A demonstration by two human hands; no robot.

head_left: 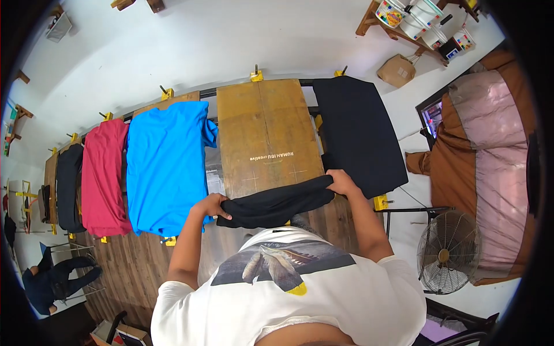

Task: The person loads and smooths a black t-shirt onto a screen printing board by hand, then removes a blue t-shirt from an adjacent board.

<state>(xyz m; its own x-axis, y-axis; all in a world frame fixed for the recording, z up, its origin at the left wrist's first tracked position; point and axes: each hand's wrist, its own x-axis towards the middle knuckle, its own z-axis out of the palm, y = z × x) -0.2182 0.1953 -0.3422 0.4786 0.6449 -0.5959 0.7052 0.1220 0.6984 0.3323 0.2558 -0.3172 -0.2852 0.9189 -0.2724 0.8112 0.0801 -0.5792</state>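
A bunched black T-shirt (277,202) spans the near end of a wooden printing board (259,127). My left hand (211,206) is closed on its left end, and my right hand (343,182) grips the right end. Between them the cloth hangs in folds at the board's near edge; I cannot tell how far the board reaches into it. White lettering and two thin cross marks show on the board. To the left, a bright blue T-shirt (167,167) covers the neighbouring board. A flat black T-shirt (360,132) covers the board on the right.
Further left lie a dark red shirt (105,179) and another black shirt (70,187) on boards. Yellow clamps (257,75) line the far rail. A standing fan (449,254) is at right, near a brown and pink curtain (490,144). Another person (60,277) is at lower left.
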